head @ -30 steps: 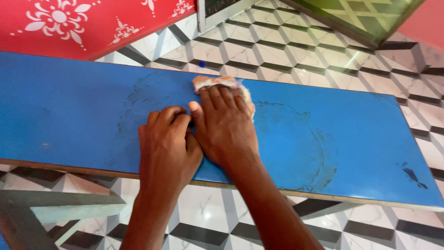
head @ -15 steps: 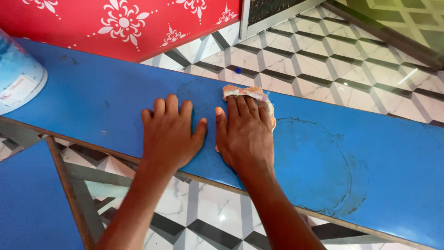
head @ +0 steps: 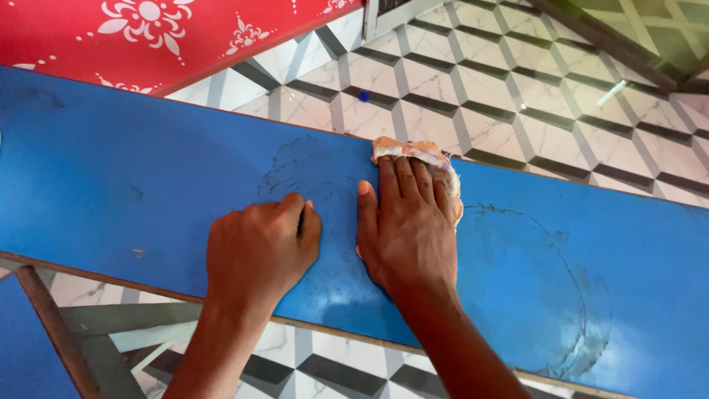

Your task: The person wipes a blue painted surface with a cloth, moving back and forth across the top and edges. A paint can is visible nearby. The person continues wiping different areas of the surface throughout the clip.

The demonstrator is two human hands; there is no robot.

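On the blue board (head: 111, 170) both my hands lie close together, near its front edge. My right hand (head: 406, 229) is flat, the fingers straight and side by side, and it presses a small orange-and-white cloth (head: 421, 151) against the surface. Only the far part of the cloth shows, at 12 o'clock from my knuckles; the rest is hidden under the palm. My left hand (head: 258, 247) is at 9 o'clock from the right one, just beside it but not touching as far as I can see. Its fingers are curled in, the tips resting on the board, and they hold nothing.

About the wiping, I judge it is somewhere in the middle. At 12 o'clock from my left hand there is a faint dark ring mark (head: 303, 166), thin and broken, so this place looks partly cleaned but not finished. At 3 o'clock from my right hand a bigger ring mark (head: 569, 295) is plain to see, with dark streaks along its lower right side; I think the cloth has not dealt with it. Far to the left, a few small dark spots (head: 136, 192) remain also.

Beyond the board I see the tiled floor (head: 502, 89) with a cube pattern, and at 11 o'clock a red panel (head: 88, 37) with white flowers.
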